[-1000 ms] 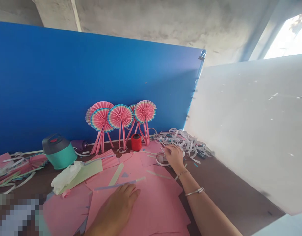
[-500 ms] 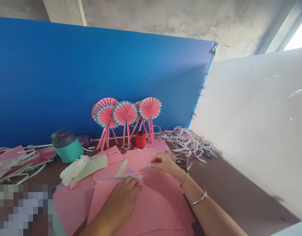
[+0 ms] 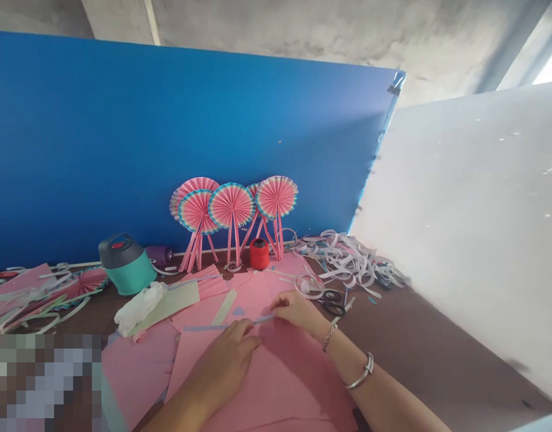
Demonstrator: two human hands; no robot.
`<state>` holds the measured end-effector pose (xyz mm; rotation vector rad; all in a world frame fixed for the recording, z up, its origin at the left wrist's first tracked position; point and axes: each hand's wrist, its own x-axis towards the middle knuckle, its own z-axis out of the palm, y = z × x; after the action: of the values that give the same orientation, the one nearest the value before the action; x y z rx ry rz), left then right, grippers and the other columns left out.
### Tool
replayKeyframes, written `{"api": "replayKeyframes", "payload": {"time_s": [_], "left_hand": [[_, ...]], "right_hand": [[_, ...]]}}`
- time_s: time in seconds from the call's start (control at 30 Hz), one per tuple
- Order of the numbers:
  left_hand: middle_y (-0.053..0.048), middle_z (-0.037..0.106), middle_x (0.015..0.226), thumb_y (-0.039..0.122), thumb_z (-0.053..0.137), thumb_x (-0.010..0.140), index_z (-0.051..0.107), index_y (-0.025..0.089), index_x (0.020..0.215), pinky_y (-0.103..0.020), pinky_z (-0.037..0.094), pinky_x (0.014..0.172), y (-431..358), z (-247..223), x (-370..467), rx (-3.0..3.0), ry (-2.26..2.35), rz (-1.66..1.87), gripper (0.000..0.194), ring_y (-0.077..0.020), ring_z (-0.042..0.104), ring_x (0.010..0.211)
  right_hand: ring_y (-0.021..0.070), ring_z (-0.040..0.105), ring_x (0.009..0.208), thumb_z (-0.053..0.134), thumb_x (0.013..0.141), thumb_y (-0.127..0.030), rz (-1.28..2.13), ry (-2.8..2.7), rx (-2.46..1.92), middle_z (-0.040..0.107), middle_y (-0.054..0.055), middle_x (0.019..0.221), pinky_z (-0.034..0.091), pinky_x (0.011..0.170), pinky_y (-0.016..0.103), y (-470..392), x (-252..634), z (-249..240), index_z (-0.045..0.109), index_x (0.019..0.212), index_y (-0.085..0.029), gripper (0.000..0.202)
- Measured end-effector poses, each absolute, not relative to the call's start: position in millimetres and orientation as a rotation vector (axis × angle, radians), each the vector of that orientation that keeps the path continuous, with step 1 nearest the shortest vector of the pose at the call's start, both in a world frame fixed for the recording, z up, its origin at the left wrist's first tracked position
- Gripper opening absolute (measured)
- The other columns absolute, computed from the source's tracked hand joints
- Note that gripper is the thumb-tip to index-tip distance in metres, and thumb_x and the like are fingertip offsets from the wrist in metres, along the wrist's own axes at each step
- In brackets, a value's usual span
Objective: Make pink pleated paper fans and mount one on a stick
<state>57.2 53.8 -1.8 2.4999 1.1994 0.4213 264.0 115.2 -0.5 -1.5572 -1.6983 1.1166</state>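
A large sheet of pink paper (image 3: 294, 384) lies in front of me, with a narrow pale strip of tape (image 3: 204, 328) along its far edge. My left hand (image 3: 228, 360) rests on the sheet, fingers stretched out and their tips at the strip. To its right, my right hand (image 3: 294, 312) pinches the strip's free end between thumb and fingers, just above the far edge. A roll of tape (image 3: 309, 287) and black-handled scissors (image 3: 333, 305) lie just beyond my right hand.
Pink pleated paper fans (image 3: 231, 206) lean on the blue partition (image 3: 123, 120). A red thread spool (image 3: 259, 254) stands before them. Curled white strips (image 3: 348, 261) heap at the right; a green container (image 3: 128, 270), white crumpled plastic (image 3: 138, 306) and paper scraps (image 3: 28, 285) are leftward.
My right hand has come down and slightly left, bringing the strip's free end to the sheet's far edge. My left hand stays on the paper. The view has shifted slightly.
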Motion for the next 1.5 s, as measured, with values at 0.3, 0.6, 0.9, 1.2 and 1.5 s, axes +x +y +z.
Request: {"api": "replayKeyframes", "payload": {"time_s": [0.3, 0.6, 0.9, 1.2, 1.5], "left_hand": [[-0.006, 0.051, 0.119, 0.012, 0.034, 0.091, 0.062, 0.027, 0.109, -0.038, 0.045, 0.092, 55.9, -5.6, 55.6, 2.487, 1.190, 0.438, 0.037, -0.0209, 0.050, 0.112], [-0.006, 0.054, 0.109, 0.013, 0.034, 0.091, 0.063, 0.026, 0.108, -0.036, 0.045, 0.090, 56.0, -11.3, 54.1, 2.509, 1.169, 0.464, 0.036, -0.0195, 0.053, 0.102], [-0.005, 0.055, 0.105, 0.015, 0.035, 0.093, 0.063, 0.026, 0.107, -0.036, 0.045, 0.089, 57.3, -13.0, 54.6, 2.498, 1.160, 0.477, 0.033, -0.0188, 0.053, 0.098], [-0.005, 0.055, 0.105, 0.013, 0.035, 0.092, 0.063, 0.025, 0.105, -0.036, 0.046, 0.088, 57.9, -11.9, 55.2, 2.513, 1.162, 0.454, 0.033, -0.0192, 0.053, 0.099], [-0.005, 0.055, 0.105, 0.012, 0.036, 0.091, 0.063, 0.026, 0.105, -0.036, 0.046, 0.087, 57.6, -11.0, 55.1, 2.507, 1.153, 0.468, 0.033, -0.0193, 0.053, 0.100]], "right_hand": [[0.0106, 0.056, 0.052, 0.053, 0.062, -0.006, 0.992, -1.775, -1.587, 0.066, -0.001, 0.057, 0.038, 0.050, 0.019, 115.2, 264.3, -2.5, 0.072, 0.070, -0.015, 0.022], [0.0208, 0.063, 0.093, 0.046, 0.069, 0.000, 0.585, -1.831, -1.532, 0.072, 0.009, 0.098, 0.045, 0.083, 0.032, 127.2, 274.5, -12.1, 0.070, 0.093, -0.015, 0.037], [0.0240, 0.051, 0.116, 0.049, 0.071, 0.002, 0.154, -2.045, -1.608, 0.063, 0.010, 0.122, 0.033, 0.100, 0.039, 127.9, 282.0, -11.4, 0.067, 0.106, -0.018, 0.044], [0.0203, 0.056, 0.107, 0.050, 0.078, -0.006, 0.203, -2.056, -1.632, 0.069, 0.007, 0.107, 0.029, 0.097, 0.035, 125.2, 278.1, -10.3, 0.070, 0.095, -0.020, 0.030], [0.0206, 0.058, 0.102, 0.051, 0.079, -0.008, 0.243, -2.038, -1.633, 0.071, 0.006, 0.099, 0.028, 0.095, 0.036, 122.9, 275.5, -6.0, 0.070, 0.089, -0.020, 0.025]]}}
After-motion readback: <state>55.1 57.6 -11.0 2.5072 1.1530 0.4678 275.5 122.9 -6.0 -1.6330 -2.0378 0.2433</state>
